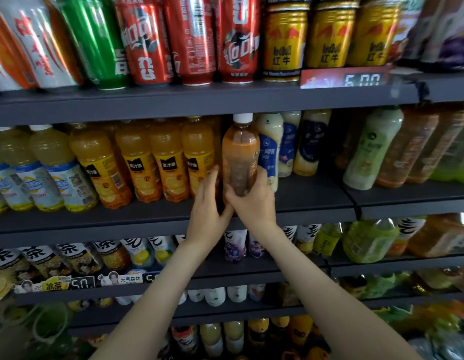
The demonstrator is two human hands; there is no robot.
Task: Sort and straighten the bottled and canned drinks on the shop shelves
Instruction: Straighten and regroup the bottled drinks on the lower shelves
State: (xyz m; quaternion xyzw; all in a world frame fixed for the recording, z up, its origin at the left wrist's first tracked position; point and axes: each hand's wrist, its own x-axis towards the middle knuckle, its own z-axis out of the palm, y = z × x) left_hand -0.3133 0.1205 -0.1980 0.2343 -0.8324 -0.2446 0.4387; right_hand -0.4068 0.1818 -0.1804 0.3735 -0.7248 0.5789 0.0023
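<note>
Amber-brown liquid fills the white-capped bottle (240,154) that the right hand (254,203) grasps low down, fingers wrapped round its right side and thumb across the front. The left hand (207,203) is released, its fingers straight and pointing up, lying flat along the bottle's left side, with its thumb meeting the right thumb below the bottle. The bottle stands upright on the middle shelf (147,222); its base is hidden behind the hands, so whether it rests on the board cannot be told.

Just left of it runs a row of orange juice bottles (197,157), and further left pale yellow bottles (51,167) with blue and white labels. Just right stand creamy bottles (270,144) with blue labels, then a pale green bottle (371,149) leaning among brown ones.

On the shelf above stand red cola cans (189,40), a green can (96,42), gold cans (285,42) and a red price tag (345,79). Below the forearms, tea bottles (70,255) with black and white labels line the lower shelf, blurred.
</note>
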